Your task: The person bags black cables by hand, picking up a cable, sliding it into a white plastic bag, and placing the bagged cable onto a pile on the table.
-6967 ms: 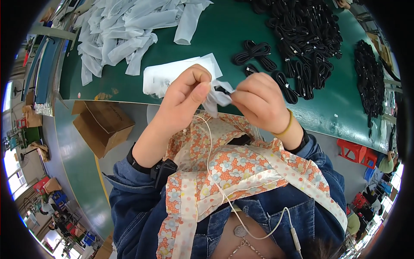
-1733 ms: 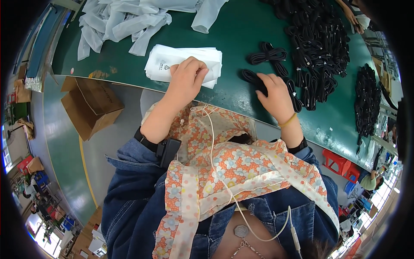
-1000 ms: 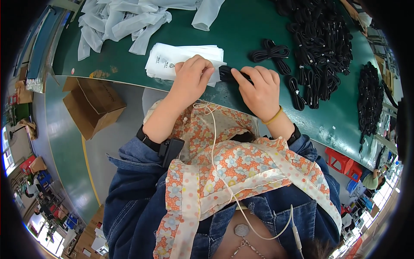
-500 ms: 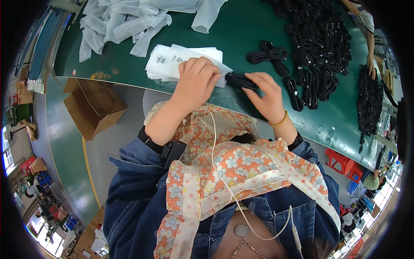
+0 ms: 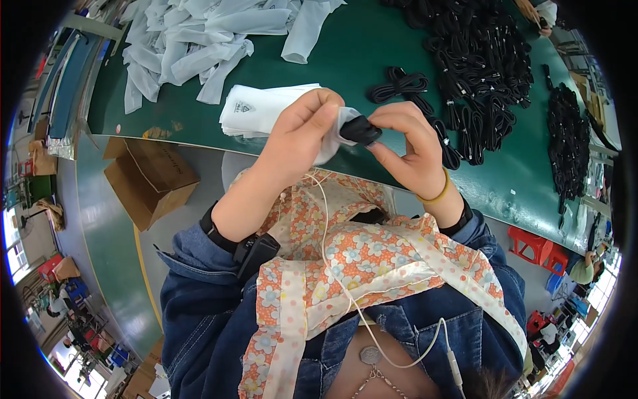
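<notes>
Green matte worktable [image 5: 345, 53] carries heaped black coiled cables [image 5: 478, 60]; brown cardboard box [image 5: 149, 179] sits on the grey floor. Left hand [image 5: 302, 133] pinches a white fabric pouch [image 5: 335, 130], right hand [image 5: 409, 143] grips a black cable bundle [image 5: 361, 128].

Black coiled cable bundle [image 5: 359, 128]: rubbery plastic sheath, matt, smooth
White pouch [image 5: 332, 136] around it: thin non-woven cloth, soft, matt, slightly translucent
Stack of flat white pouches [image 5: 256, 110]: same matt fabric
Heap of loose white pouches [image 5: 193, 40]: crumpled, matt
Table top [image 5: 359, 53]: green, smooth, faint sheen
Pile of black cables [image 5: 478, 60]: matt plastic
Cardboard box [image 5: 149, 179]: brown, rough, matt
Apron [image 5: 345, 253]: floral printed cloth, slight satin sheen
Bracelet [image 5: 435, 197]: yellowish, smooth
</notes>
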Action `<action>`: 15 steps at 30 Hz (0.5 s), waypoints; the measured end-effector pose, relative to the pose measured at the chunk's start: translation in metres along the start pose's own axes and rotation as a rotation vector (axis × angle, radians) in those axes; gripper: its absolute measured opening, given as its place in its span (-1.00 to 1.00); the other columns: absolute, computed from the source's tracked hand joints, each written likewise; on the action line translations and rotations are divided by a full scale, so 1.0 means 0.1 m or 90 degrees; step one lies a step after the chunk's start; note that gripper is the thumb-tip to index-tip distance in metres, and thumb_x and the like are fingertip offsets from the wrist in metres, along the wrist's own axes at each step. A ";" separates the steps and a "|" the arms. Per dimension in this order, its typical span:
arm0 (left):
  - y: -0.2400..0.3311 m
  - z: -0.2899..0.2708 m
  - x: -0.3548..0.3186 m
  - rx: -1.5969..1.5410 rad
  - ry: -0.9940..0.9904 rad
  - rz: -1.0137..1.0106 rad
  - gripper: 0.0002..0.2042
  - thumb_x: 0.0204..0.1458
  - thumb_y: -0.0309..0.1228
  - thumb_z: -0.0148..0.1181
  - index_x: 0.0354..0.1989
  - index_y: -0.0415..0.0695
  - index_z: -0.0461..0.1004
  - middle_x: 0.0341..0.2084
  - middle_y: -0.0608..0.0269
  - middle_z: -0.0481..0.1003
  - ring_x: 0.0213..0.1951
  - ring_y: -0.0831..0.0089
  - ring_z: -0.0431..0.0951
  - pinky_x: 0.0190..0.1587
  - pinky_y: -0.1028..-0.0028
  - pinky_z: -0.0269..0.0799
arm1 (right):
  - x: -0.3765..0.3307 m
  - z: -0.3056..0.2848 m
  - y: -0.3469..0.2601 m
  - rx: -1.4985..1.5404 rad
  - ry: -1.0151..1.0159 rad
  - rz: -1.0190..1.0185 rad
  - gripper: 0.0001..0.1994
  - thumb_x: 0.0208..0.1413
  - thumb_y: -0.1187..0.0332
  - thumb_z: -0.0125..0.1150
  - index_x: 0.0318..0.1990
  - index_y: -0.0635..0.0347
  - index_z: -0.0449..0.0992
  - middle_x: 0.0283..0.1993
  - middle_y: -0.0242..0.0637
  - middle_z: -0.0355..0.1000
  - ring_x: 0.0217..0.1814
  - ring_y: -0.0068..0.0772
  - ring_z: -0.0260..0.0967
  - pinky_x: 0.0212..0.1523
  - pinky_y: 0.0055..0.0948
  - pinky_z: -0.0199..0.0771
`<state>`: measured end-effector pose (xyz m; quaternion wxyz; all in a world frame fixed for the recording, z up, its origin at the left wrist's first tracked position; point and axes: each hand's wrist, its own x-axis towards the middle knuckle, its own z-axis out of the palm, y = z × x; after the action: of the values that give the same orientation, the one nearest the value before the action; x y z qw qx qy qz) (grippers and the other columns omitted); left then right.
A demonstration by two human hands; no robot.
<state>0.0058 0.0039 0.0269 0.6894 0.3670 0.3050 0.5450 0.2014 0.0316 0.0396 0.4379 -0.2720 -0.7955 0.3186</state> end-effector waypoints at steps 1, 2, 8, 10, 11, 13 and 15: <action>-0.01 0.02 -0.01 -0.105 -0.009 -0.015 -0.82 0.27 -0.33 -0.09 -0.23 -0.19 0.36 -0.34 0.39 0.37 -0.29 0.62 0.35 -0.20 0.54 0.28 | 0.01 0.00 -0.02 -0.012 -0.007 -0.015 -0.68 -0.22 0.59 0.40 -0.23 0.29 0.48 -0.17 -0.17 0.42 -0.20 -0.28 0.36 -0.20 -0.41 0.36; -0.01 0.03 -0.02 -0.104 -0.010 -0.016 -0.82 0.27 -0.33 -0.09 -0.23 -0.19 0.36 -0.34 0.39 0.37 -0.29 0.62 0.35 -0.20 0.54 0.28 | 0.02 0.00 -0.03 -0.023 -0.014 -0.031 -0.69 -0.22 0.60 0.39 -0.24 0.29 0.48 -0.18 -0.17 0.42 -0.21 -0.27 0.36 -0.21 -0.41 0.35; 0.06 0.11 -0.03 -0.173 0.069 -0.088 -0.81 0.26 -0.33 -0.08 -0.22 -0.20 0.37 -0.41 0.41 0.34 -0.32 0.64 0.31 -0.19 0.57 0.27 | 0.04 -0.03 -0.04 -0.112 -0.076 -0.108 -0.73 -0.25 0.63 0.32 -0.31 0.26 0.48 -0.25 -0.18 0.39 -0.27 -0.21 0.33 -0.26 -0.36 0.32; 0.05 0.10 -0.05 -0.147 0.097 -0.105 -0.81 0.27 -0.32 -0.08 -0.22 -0.20 0.38 -0.42 0.42 0.33 -0.33 0.65 0.30 -0.20 0.58 0.26 | 0.04 -0.07 -0.10 -0.146 -0.078 -0.151 -0.75 -0.26 0.63 0.29 -0.33 0.24 0.48 -0.28 -0.20 0.37 -0.28 -0.20 0.32 -0.27 -0.35 0.31; 0.03 0.06 -0.07 -0.066 0.082 -0.094 -0.80 0.26 -0.32 -0.07 -0.23 -0.20 0.37 -0.43 0.43 0.32 -0.35 0.65 0.29 -0.22 0.59 0.25 | 0.04 -0.07 -0.13 -0.145 -0.078 -0.151 -0.75 -0.26 0.63 0.29 -0.33 0.24 0.48 -0.28 -0.20 0.37 -0.28 -0.20 0.32 -0.27 -0.35 0.31; 0.00 -0.03 -0.10 0.094 0.051 -0.073 -0.80 0.26 -0.31 -0.06 -0.25 -0.20 0.37 -0.45 0.43 0.30 -0.37 0.66 0.27 -0.27 0.60 0.24 | 0.04 -0.10 -0.20 -0.170 -0.075 -0.184 -0.76 -0.26 0.62 0.27 -0.33 0.23 0.48 -0.29 -0.22 0.36 -0.28 -0.21 0.30 -0.26 -0.33 0.30; 0.03 -0.05 -0.12 0.172 0.030 -0.046 -0.80 0.26 -0.30 -0.06 -0.26 -0.20 0.36 -0.47 0.44 0.29 -0.40 0.66 0.25 -0.30 0.62 0.22 | 0.03 -0.13 -0.25 -0.185 -0.072 -0.199 -0.76 -0.26 0.61 0.26 -0.33 0.22 0.48 -0.29 -0.24 0.35 -0.28 -0.21 0.30 -0.26 -0.32 0.30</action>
<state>-0.0024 -0.0069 0.0268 0.6456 0.4323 0.4044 0.4825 0.2077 0.0209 0.0652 0.3927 -0.1872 -0.8889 0.1436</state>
